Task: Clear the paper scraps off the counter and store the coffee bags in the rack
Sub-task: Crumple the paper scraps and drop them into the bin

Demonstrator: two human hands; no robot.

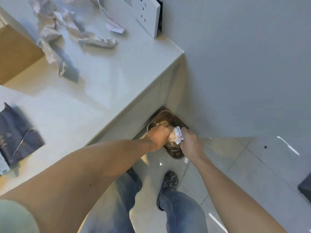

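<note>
Both hands reach down past the counter edge over a bin on the floor. Left hand (159, 135) is curled, fingers down into the bin mouth; whether it grips anything I cannot tell, the palm side is hidden. Right hand (190, 143) is closed around a crumpled white paper wad (177, 135), held between the two hands just above the bin's opening.

Bin (176, 154): dark, rounded-rectangular rim, tucked against the counter's side at the wall corner. Some pale crumpled material shows inside it, so part of the scrap load appears already dumped.

Counter (104, 84), pale top: a sizeable pile of paper scraps (70, 29) lies at the far end, with one separate scrap (115, 27) near the white wall socket plate (148, 14). Dark coffee bags (15, 133) lie at the near left edge of the counter, partly cut off by the frame. A brown cardboard box (15, 52) sits at the left. No rack is in view.

Judgement on progress: early to middle of the scrap-clearing stage. One wad is about to go in; the main pile on the counter remains, needing more trips. Coffee bags not yet stored — that whole half of the task is left
</note>
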